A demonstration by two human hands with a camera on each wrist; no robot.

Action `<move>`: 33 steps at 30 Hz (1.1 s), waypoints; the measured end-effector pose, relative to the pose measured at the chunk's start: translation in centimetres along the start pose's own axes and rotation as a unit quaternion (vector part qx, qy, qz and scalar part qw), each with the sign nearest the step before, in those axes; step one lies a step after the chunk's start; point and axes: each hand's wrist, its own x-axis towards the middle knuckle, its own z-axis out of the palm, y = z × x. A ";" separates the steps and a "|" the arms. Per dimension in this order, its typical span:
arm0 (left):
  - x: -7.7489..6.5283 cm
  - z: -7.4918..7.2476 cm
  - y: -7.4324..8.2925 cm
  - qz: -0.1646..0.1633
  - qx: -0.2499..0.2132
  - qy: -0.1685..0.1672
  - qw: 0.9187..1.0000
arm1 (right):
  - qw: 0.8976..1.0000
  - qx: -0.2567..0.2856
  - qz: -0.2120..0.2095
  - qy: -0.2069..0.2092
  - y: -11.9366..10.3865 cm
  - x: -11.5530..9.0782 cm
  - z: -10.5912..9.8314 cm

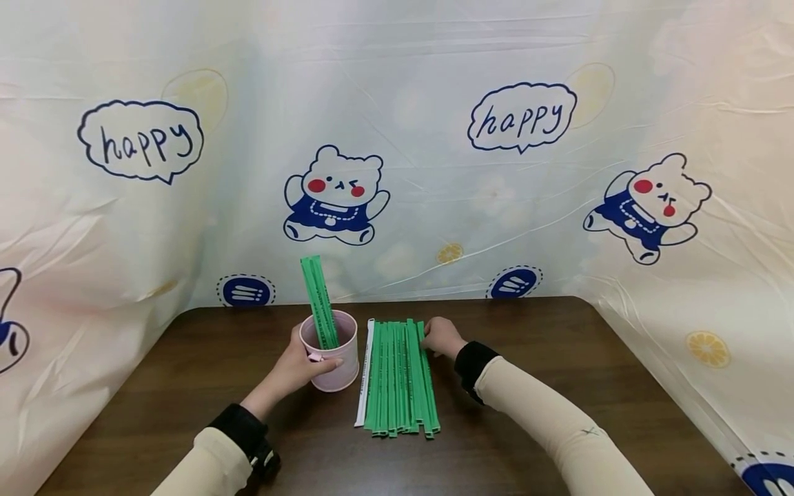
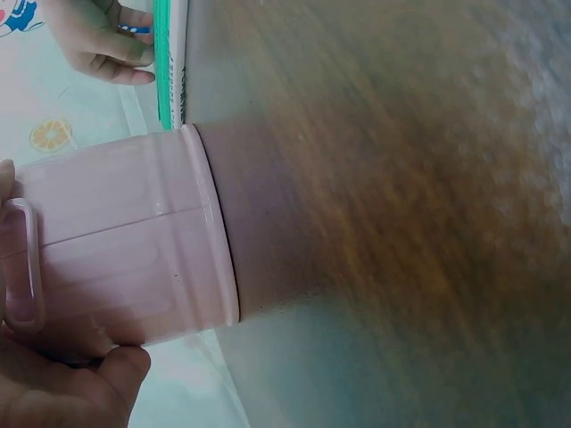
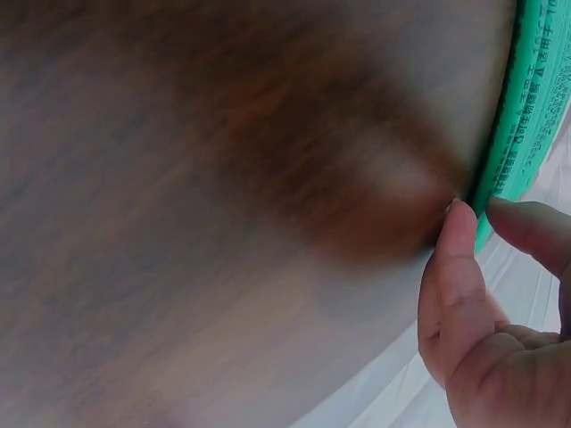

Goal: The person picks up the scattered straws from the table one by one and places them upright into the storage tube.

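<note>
My left hand grips a pink pail from its left side, thumb across the front by the small handle. In the left wrist view the pail fills the left side, base on the table. Several green wrapped straws lean upright inside it. To its right lies a row of green wrapped straws, with one white wrapped straw along the left edge. My right hand pinches the rightmost green straw near its far end, between thumb and forefinger.
The dark wooden table ends at a pale printed curtain, which hangs behind it and along both sides. Black bands circle both wrists below the cream sleeves.
</note>
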 end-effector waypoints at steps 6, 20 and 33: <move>0.1 -0.1 0.0 0.003 0.000 0.000 1.000 | 1.000 0.002 0.003 0.005 -0.5 -0.1 0.0; -0.2 0.0 0.0 0.001 0.000 0.003 1.000 | 0.996 0.042 0.081 0.011 -0.8 0.1 0.2; -0.1 -0.1 0.1 0.004 0.002 0.000 1.000 | 0.994 0.088 0.057 0.017 -0.8 -0.4 -2.1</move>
